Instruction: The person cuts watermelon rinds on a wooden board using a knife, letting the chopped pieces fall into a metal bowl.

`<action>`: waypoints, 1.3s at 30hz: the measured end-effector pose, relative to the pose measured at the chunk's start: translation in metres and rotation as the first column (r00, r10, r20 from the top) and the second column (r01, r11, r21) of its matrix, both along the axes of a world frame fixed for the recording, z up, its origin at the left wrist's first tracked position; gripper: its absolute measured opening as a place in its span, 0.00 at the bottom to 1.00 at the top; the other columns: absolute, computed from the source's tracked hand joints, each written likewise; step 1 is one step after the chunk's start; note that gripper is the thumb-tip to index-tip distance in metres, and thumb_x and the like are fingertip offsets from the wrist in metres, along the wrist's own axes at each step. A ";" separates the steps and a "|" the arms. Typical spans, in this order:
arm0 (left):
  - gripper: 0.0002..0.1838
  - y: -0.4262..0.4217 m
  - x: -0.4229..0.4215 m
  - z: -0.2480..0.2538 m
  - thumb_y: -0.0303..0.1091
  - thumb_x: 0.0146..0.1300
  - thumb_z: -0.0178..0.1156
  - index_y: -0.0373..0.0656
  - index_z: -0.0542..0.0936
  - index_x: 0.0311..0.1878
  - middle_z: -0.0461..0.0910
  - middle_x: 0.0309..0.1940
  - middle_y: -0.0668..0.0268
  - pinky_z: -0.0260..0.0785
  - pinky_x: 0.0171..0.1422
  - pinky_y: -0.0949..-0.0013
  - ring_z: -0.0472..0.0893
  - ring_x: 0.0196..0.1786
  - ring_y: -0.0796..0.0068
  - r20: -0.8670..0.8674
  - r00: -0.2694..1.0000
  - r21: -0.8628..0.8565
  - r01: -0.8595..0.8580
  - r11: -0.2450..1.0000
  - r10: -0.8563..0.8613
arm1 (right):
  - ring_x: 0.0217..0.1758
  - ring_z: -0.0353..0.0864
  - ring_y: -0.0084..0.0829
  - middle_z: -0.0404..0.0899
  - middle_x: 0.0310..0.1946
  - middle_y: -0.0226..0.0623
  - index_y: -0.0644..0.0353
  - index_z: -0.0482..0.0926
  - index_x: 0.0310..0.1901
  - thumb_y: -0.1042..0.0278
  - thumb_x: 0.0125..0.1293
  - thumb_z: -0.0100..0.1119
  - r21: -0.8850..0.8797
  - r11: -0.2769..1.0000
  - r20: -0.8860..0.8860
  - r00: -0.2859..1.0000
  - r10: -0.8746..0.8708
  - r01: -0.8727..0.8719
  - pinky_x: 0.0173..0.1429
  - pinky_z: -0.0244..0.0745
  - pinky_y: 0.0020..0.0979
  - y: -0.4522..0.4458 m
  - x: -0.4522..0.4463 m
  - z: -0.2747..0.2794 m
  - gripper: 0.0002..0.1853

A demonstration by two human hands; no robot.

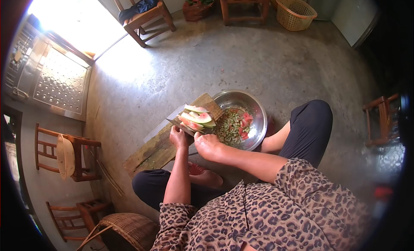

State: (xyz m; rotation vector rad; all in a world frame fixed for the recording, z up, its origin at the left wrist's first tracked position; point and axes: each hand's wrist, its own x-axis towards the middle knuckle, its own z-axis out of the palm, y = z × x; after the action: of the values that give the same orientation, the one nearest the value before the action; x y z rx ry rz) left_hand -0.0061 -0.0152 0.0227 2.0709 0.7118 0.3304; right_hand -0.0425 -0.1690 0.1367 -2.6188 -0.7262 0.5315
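Several pale green-and-white watermelon rind slices (197, 117), some with pink flesh, are piled at the far part of a long wooden board (157, 145). A knife (181, 125) with a dark blade lies along the near side of the pile. My left hand (179, 138) is closed at the blade's left part, its fingertips on the metal. To its right, my right hand (208, 146) is closed at the knife's other end; the handle is hidden in my fingers. Close to the board's right side stands a metal basin (258, 117) holding chopped green bits and red watermelon chunks.
A wooden chair (148, 13) with dark cloth stands at the back, near a yellow plastic basket (296, 13) and a red bag (198, 10) of greens. Wooden chairs line the left wall, one with a straw hat (65, 156). A wicker basket (133, 227) sits at lower left.
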 end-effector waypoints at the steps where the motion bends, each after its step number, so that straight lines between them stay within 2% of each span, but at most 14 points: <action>1: 0.10 -0.001 -0.001 0.005 0.36 0.53 0.61 0.37 0.78 0.30 0.81 0.26 0.59 0.70 0.36 0.66 0.80 0.29 0.68 -0.025 1.000 0.014 0.002 1.000 -0.002 | 0.33 0.83 0.39 0.81 0.30 0.49 0.75 0.66 0.45 0.72 0.56 0.51 -0.007 1.000 0.003 1.000 0.004 -0.004 0.33 0.78 0.36 0.003 0.000 -0.001 0.17; 5: 0.10 -0.015 -0.006 0.038 0.36 0.53 0.61 0.38 0.79 0.33 0.82 0.29 0.59 0.70 0.37 0.67 0.81 0.30 0.69 -0.059 0.998 0.012 0.008 1.000 -0.007 | 0.32 0.83 0.39 0.80 0.28 0.49 0.76 0.65 0.44 0.72 0.56 0.50 -0.036 0.999 -0.014 1.000 0.005 -0.005 0.32 0.78 0.35 0.015 0.002 -0.004 0.17; 15: 0.12 -0.002 -0.005 0.023 0.35 0.51 0.64 0.38 0.80 0.36 0.83 0.31 0.60 0.71 0.38 0.69 0.81 0.33 0.74 -0.056 0.998 -0.052 0.021 0.998 -0.024 | 0.32 0.83 0.35 0.81 0.29 0.46 0.79 0.66 0.45 0.71 0.55 0.54 -0.183 0.977 0.036 0.992 0.118 -0.110 0.31 0.78 0.31 0.030 0.014 0.013 0.20; 17: 0.12 0.004 -0.004 0.012 0.35 0.50 0.64 0.38 0.80 0.35 0.83 0.31 0.60 0.71 0.37 0.69 0.81 0.32 0.75 -0.040 0.999 -0.059 0.034 0.998 -0.037 | 0.33 0.83 0.35 0.80 0.30 0.47 0.80 0.65 0.46 0.71 0.55 0.53 -0.144 0.986 0.013 0.996 0.091 -0.088 0.31 0.78 0.31 0.034 0.017 0.000 0.21; 19: 0.12 -0.005 -0.006 0.027 0.36 0.51 0.64 0.38 0.80 0.34 0.83 0.30 0.61 0.71 0.37 0.69 0.81 0.32 0.74 -0.040 0.999 -0.083 0.018 0.996 -0.021 | 0.33 0.83 0.35 0.80 0.31 0.49 0.81 0.65 0.47 0.71 0.56 0.52 -0.085 0.992 0.003 0.996 0.092 -0.091 0.32 0.78 0.31 0.031 0.019 0.000 0.22; 21: 0.11 -0.008 -0.007 0.035 0.36 0.52 0.64 0.38 0.80 0.33 0.83 0.29 0.61 0.71 0.36 0.68 0.81 0.31 0.73 -0.073 0.997 -0.063 0.011 0.998 -0.016 | 0.44 0.80 0.39 0.78 0.40 0.53 0.83 0.63 0.51 0.70 0.57 0.51 -0.090 0.989 0.057 0.991 0.122 -0.116 0.46 0.74 0.34 0.023 0.022 0.010 0.25; 22: 0.10 -0.004 -0.005 0.025 0.36 0.53 0.62 0.38 0.80 0.31 0.82 0.27 0.60 0.71 0.36 0.67 0.81 0.30 0.71 -0.101 0.995 0.014 0.025 1.000 -0.023 | 0.47 0.79 0.40 0.77 0.43 0.54 0.84 0.62 0.52 0.70 0.57 0.50 -0.094 0.988 0.043 0.990 0.131 -0.126 0.50 0.72 0.34 0.022 0.022 0.012 0.26; 25: 0.10 -0.003 -0.005 0.020 0.36 0.54 0.61 0.38 0.79 0.30 0.82 0.26 0.60 0.71 0.36 0.66 0.81 0.28 0.69 -0.045 0.998 0.008 0.035 0.999 -0.035 | 0.55 0.74 0.40 0.75 0.48 0.55 0.84 0.61 0.54 0.70 0.58 0.48 -0.118 0.983 -0.058 0.989 0.136 -0.142 0.60 0.65 0.34 0.023 0.029 0.011 0.27; 29: 0.06 0.000 -0.002 0.013 0.31 0.52 0.60 0.39 0.80 0.31 0.82 0.26 0.61 0.72 0.37 0.68 0.81 0.29 0.71 -0.082 0.996 0.004 0.018 1.000 -0.018 | 0.54 0.75 0.38 0.74 0.48 0.57 0.84 0.61 0.53 0.70 0.57 0.48 -0.022 0.997 -0.063 0.996 0.069 -0.071 0.59 0.67 0.33 0.017 0.031 0.006 0.26; 32: 0.06 -0.002 -0.004 0.011 0.29 0.51 0.60 0.39 0.80 0.32 0.82 0.28 0.61 0.72 0.38 0.67 0.81 0.29 0.71 -0.055 0.998 0.059 0.040 0.997 -0.037 | 0.49 0.78 0.39 0.76 0.45 0.56 0.82 0.62 0.50 0.71 0.57 0.48 0.162 0.987 -0.003 1.000 -0.022 0.023 0.54 0.71 0.34 0.011 0.034 -0.007 0.24; 35: 0.06 0.005 -0.004 -0.008 0.27 0.52 0.59 0.38 0.79 0.34 0.82 0.30 0.62 0.73 0.35 0.69 0.80 0.29 0.73 0.039 0.998 0.017 0.039 0.999 -0.040 | 0.43 0.81 0.41 0.77 0.42 0.57 0.80 0.63 0.47 0.71 0.57 0.48 0.084 0.996 -0.085 0.996 -0.015 0.022 0.46 0.76 0.36 0.006 0.037 0.002 0.20; 36: 0.06 0.007 -0.003 -0.011 0.27 0.53 0.58 0.38 0.79 0.35 0.81 0.30 0.63 0.73 0.34 0.70 0.80 0.29 0.74 0.039 0.999 -0.124 0.009 0.992 -0.004 | 0.39 0.82 0.43 0.78 0.38 0.56 0.78 0.63 0.47 0.70 0.57 0.48 0.110 0.994 -0.005 1.000 -0.015 0.016 0.40 0.77 0.37 0.006 0.038 -0.015 0.20; 38: 0.06 0.011 -0.001 -0.015 0.25 0.55 0.57 0.38 0.78 0.36 0.80 0.30 0.65 0.73 0.31 0.73 0.79 0.29 0.77 0.022 0.998 -0.397 -0.052 0.916 0.066 | 0.35 0.81 0.47 0.78 0.31 0.57 0.76 0.65 0.44 0.72 0.56 0.46 0.166 0.985 0.024 0.999 -0.045 0.040 0.38 0.76 0.42 0.004 0.036 -0.026 0.17; 39: 0.06 0.009 -0.002 -0.009 0.25 0.56 0.56 0.39 0.77 0.37 0.79 0.30 0.65 0.73 0.29 0.74 0.79 0.28 0.78 0.024 0.996 -0.452 -0.064 0.890 0.083 | 0.33 0.81 0.49 0.78 0.28 0.57 0.74 0.65 0.43 0.73 0.55 0.45 0.195 0.980 0.037 0.998 -0.058 0.050 0.37 0.75 0.44 0.002 0.035 -0.024 0.15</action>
State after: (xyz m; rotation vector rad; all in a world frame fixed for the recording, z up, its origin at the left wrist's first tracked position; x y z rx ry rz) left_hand -0.0078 -0.0057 0.0138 1.5929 0.7613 0.2242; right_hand -0.0076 -0.1667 0.1124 -2.4668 -0.6816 0.3699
